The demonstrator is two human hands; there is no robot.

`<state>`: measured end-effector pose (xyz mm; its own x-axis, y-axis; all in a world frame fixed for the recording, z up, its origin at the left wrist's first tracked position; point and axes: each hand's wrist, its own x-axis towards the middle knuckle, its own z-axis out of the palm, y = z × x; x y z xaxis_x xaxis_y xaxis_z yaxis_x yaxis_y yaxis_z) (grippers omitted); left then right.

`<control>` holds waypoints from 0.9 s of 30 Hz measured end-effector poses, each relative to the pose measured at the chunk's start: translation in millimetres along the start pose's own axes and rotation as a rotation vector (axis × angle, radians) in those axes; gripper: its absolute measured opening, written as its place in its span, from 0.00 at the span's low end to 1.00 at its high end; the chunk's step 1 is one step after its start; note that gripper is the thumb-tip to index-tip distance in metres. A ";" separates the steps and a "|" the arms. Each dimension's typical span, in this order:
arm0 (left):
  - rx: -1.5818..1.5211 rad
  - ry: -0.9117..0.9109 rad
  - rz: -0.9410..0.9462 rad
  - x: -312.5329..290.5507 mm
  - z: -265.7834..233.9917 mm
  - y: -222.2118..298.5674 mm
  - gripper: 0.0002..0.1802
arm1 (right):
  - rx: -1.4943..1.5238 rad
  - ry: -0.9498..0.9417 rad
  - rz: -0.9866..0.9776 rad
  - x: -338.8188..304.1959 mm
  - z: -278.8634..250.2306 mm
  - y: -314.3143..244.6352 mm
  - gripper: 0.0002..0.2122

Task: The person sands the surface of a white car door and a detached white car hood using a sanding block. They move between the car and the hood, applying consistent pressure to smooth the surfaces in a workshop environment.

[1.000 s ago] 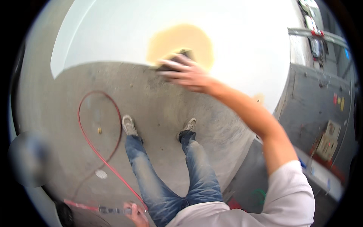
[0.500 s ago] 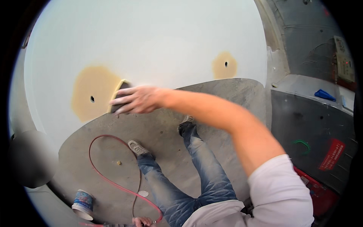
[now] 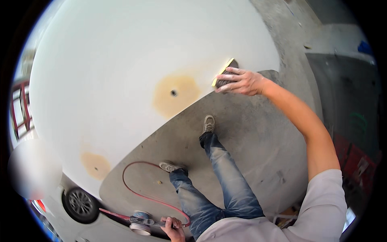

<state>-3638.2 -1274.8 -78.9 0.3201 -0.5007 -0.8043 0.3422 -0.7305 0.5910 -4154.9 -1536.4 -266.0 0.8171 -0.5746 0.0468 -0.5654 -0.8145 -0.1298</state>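
Observation:
A sanding block [image 3: 226, 73], dark with a yellow working edge, is gripped in my right hand [image 3: 246, 82]. My arm is stretched out, and the block lies at the lower right edge of a large white panel [image 3: 121, 60]. Beside it, to the left, the panel has a tan patch [image 3: 163, 101] around a dark hole. My left hand [image 3: 173, 228], low in the picture, is closed around the dark handle of a tool [image 3: 147, 221]. The tool's exact kind is hard to make out. A red hose [image 3: 131, 183] loops over the floor near it.
A smaller tan patch [image 3: 90, 160] marks the panel farther left. A bucket [image 3: 140, 229] stands behind the tool. At lower left is a car wheel [image 3: 80, 204]. My shoes [image 3: 209, 124] rest on the grey concrete floor [image 3: 258, 153]. A blurred pale round shape covers part of the left rim.
The view has turned and shifted left, bringing the car wheel in. My right hand with the sanding block has moved right in the picture. More of my left hand and its tool shows.

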 end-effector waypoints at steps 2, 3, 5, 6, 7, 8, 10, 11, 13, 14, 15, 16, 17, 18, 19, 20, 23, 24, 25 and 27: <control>0.064 -0.043 0.005 6.0 13.9 12.8 0.13 | -0.060 -0.144 0.199 -76.6 -1.0 9.0 0.12; 0.080 -0.067 0.013 6.8 24.4 21.2 0.14 | -0.049 -0.105 0.403 -107.2 -2.8 1.5 0.14; 0.107 -0.105 0.028 5.8 41.8 41.1 0.14 | -0.021 -0.021 0.802 -144.4 4.3 -22.9 0.19; 0.177 -0.180 0.038 9.8 42.4 53.5 0.14 | 0.011 0.184 1.024 -146.2 12.1 -35.2 0.18; 0.208 -0.189 0.050 13.5 47.5 62.7 0.14 | 0.040 0.399 1.233 -138.1 23.3 -46.8 0.18; 0.240 -0.197 0.055 13.9 52.6 72.4 0.14 | 0.065 0.615 1.435 -128.9 30.5 -57.7 0.17; 0.305 -0.160 0.053 11.1 61.4 92.5 0.14 | 0.255 0.964 1.834 -73.7 39.7 -61.6 0.19; 0.341 -0.136 0.053 15.2 55.8 99.0 0.15 | 0.491 1.150 2.013 -22.4 23.4 -60.6 0.20; 0.428 -0.108 0.048 30.4 41.4 111.7 0.18 | 0.503 1.198 2.046 71.3 41.3 -68.5 0.22; 0.424 -0.122 0.046 29.4 50.4 122.4 0.17 | 0.410 1.188 2.043 120.8 44.6 -76.3 0.23; 0.392 -0.154 0.013 30.6 52.7 134.1 0.17 | 0.360 1.173 2.026 160.9 38.6 -89.4 0.25; 0.404 -0.181 -0.006 31.3 53.6 147.9 0.16 | 0.408 1.118 2.066 195.1 26.2 -104.0 0.28; 0.409 -0.216 -0.025 35.5 56.3 161.2 0.15 | 0.474 1.112 2.053 220.9 14.4 -120.6 0.30; 0.458 -0.274 -0.018 42.9 58.4 174.8 0.14 | 0.532 1.102 2.051 244.7 11.8 -135.6 0.31; 0.487 -0.245 -0.019 57.1 53.6 185.5 0.13 | 0.567 1.039 2.035 264.7 3.3 -152.3 0.33; 0.539 -0.242 -0.007 62.7 61.3 198.7 0.12 | 0.630 0.955 2.036 280.3 -6.9 -167.7 0.33; 0.586 -0.270 0.067 81.5 70.3 240.0 0.11 | 0.695 0.947 2.045 315.5 -7.0 -191.5 0.34; 0.574 -0.285 0.096 90.6 65.8 253.2 0.11 | 0.683 0.955 2.065 319.0 -9.0 -188.1 0.33; 0.575 -0.253 0.072 96.0 66.7 264.5 0.12 | 0.674 0.958 2.087 315.3 -9.4 -184.9 0.32; 0.591 -0.321 0.055 111.1 67.4 280.3 0.13 | 0.579 0.992 2.119 296.1 -2.6 -167.3 0.31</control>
<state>-3566.3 -1566.5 -6.8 0.0136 -0.5910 -0.8065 -0.2376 -0.7854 0.5716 -3818.7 -1570.4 -227.9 -0.9449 -0.2416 -0.2211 0.0038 0.6670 -0.7450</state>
